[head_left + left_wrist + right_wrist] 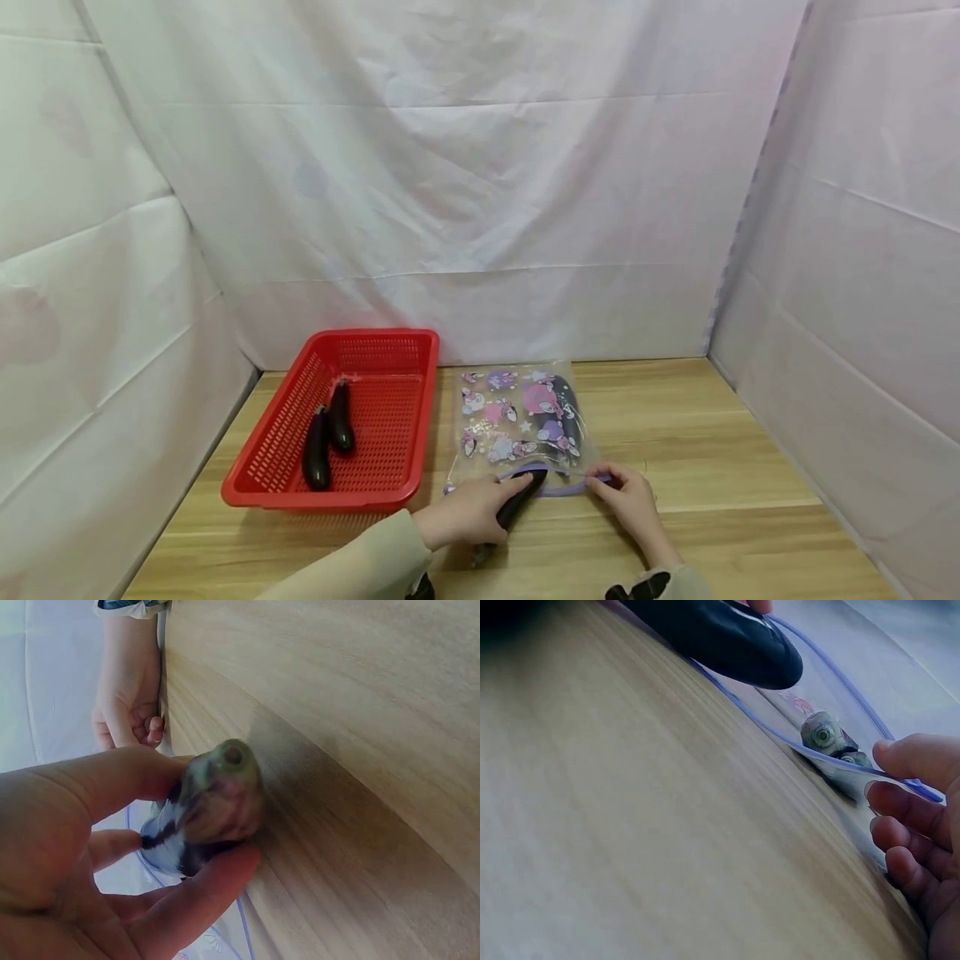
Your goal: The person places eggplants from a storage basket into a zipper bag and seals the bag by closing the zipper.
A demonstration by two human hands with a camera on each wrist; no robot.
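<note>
Your left hand (468,510) clamped round an eggplant (522,496), its tip at the mouth of a printed bag (495,421), one o'clock from that hand, your right hand (628,500) pinching the bag's purple rim (562,491) at three, red basket (386,425) at ten

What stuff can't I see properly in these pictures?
Head view: part of the held eggplant, behind the left hand.
Head view: bits of the bagged eggplants, behind pictures printed on the bag.
Left wrist view: the held eggplant's far tip, behind its stem end.
Right wrist view: that stem end, cut off by the top edge.
</note>
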